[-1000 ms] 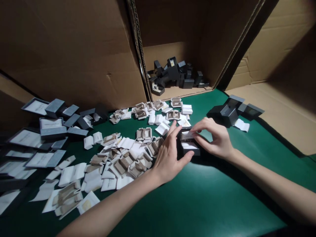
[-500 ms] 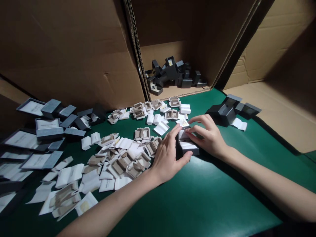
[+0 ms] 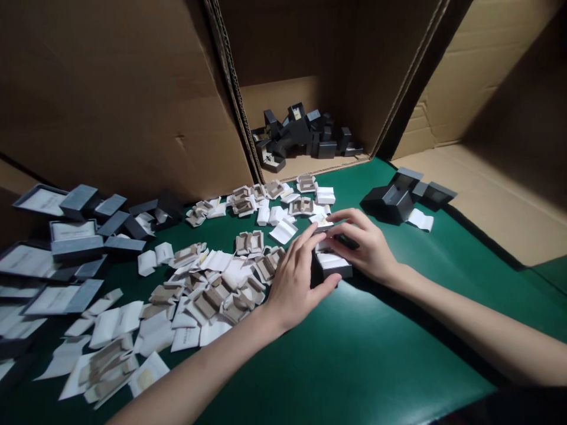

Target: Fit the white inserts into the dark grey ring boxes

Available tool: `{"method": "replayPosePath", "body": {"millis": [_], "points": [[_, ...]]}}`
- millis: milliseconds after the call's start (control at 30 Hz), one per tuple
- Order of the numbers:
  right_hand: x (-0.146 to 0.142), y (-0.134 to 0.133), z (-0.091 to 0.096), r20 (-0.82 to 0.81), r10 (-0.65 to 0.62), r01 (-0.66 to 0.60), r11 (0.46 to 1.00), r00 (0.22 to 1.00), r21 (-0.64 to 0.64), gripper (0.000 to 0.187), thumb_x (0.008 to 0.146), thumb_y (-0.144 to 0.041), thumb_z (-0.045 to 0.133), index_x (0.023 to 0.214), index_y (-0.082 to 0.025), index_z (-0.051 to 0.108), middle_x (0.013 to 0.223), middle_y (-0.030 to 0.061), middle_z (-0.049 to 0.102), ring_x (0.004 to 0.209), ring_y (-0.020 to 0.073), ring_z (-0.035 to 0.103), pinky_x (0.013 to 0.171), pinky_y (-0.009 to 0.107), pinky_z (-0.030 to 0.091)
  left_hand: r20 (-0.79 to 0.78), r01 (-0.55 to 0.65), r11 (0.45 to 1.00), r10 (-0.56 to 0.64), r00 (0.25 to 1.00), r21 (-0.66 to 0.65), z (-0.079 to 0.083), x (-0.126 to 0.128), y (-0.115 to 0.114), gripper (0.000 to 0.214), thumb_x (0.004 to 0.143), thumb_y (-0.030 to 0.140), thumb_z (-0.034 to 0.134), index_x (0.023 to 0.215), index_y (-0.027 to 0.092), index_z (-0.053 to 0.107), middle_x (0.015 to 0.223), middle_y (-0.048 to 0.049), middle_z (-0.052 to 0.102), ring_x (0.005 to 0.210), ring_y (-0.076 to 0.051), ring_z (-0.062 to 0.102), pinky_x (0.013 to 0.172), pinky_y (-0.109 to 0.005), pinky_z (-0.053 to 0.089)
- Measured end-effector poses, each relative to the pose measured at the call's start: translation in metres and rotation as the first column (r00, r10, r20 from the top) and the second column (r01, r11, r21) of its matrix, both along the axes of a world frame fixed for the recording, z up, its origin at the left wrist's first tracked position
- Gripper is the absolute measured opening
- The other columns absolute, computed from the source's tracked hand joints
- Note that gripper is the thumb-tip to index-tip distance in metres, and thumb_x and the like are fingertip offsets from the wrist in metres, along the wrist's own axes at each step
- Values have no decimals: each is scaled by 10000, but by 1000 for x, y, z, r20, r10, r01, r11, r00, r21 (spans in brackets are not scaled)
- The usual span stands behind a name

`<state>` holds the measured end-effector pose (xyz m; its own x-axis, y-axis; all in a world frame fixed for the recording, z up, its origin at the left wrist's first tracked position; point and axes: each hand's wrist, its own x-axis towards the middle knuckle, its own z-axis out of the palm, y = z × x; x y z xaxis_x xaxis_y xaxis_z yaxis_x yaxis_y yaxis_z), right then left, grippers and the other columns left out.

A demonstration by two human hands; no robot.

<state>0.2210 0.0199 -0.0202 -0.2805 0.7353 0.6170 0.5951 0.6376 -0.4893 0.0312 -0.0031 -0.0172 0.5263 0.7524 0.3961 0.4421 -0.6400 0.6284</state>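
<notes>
A small black box (image 3: 337, 271) stands on the green table between my hands, with a white card insert (image 3: 331, 260) in it. My left hand (image 3: 295, 280) grips the box from the left, its thumb near the front edge and its fingers along the far side. From the right, my right hand (image 3: 364, 243) reaches over the box. Its thumb and fingertips pinch the insert towards the back, though the fingers partly hide that spot. Just beyond the fingertips lies a white paper piece (image 3: 321, 221) with a yellowish patch.
Folded white and grey card inserts (image 3: 208, 301) lie scattered left and ahead. Black boxes with pale lids (image 3: 77, 245) are piled at far left. Another open black box (image 3: 390, 200) stands at right. Behind, a large carton (image 3: 305, 85) holds several small black boxes (image 3: 305, 133).
The view has shifted slightly, so everything sits a little further left. My left fingers have come closer to my right fingertips over the box. Both hands stay at it.
</notes>
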Motion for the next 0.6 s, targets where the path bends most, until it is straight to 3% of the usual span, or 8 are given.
{"method": "replayPosePath", "body": {"millis": [133, 267, 433, 533, 600], "points": [[0, 0, 0, -150, 0, -39, 965, 989, -258, 284, 847, -259, 569, 1116, -214, 491, 1048, 94, 621, 876, 202, 618, 752, 363, 528, -9, 24, 999, -24, 1000, 41, 2, 0, 0, 586, 852, 291, 593, 1352, 240, 290, 1466, -135, 302, 1357, -282, 311, 1036, -490, 391], [2, 0, 2, -122, 18, -60, 936, 992, -346, 237, 867, -282, 535, 1094, -217, 514, 967, 68, 662, 810, 189, 632, 682, 324, 522, 0, 39, 997, -39, 999, 63, 2, -1, 0, 626, 830, 272, 626, 1355, 234, 286, 1447, -139, 313, 1355, -279, 307, 1053, -495, 371], [0, -6, 5, -123, 24, -47, 980, 992, -193, 210, 823, -210, 550, 1028, -220, 509, 865, 37, 660, 707, 166, 619, 629, 299, 511, 121, 33, 999, -37, 992, 31, 3, 0, -2, 643, 817, 300, 644, 1351, 238, 291, 1421, -132, 342, 1329, -270, 336, 1031, -465, 398], [-3, -11, 6, -85, 123, -125, 992, 989, -11, 222, 803, -183, 556, 1016, -222, 509, 872, 47, 655, 741, 173, 623, 641, 298, 514, 182, -20, 1000, 24, 983, -22, 9, 1, -3, 530, 846, 173, 543, 1329, 238, 333, 1373, -113, 405, 1278, -248, 404, 1015, -438, 413], [-4, -14, 6, -35, 218, -214, 971, 975, 107, 248, 793, -170, 562, 1029, -221, 508, 861, 52, 649, 749, 177, 618, 638, 301, 515, 192, -30, 999, 38, 981, -45, 15, 2, -4, 535, 807, 60, 480, 1301, 235, 376, 1277, -88, 495, 1204, -222, 477, 1000, -408, 425]]}}
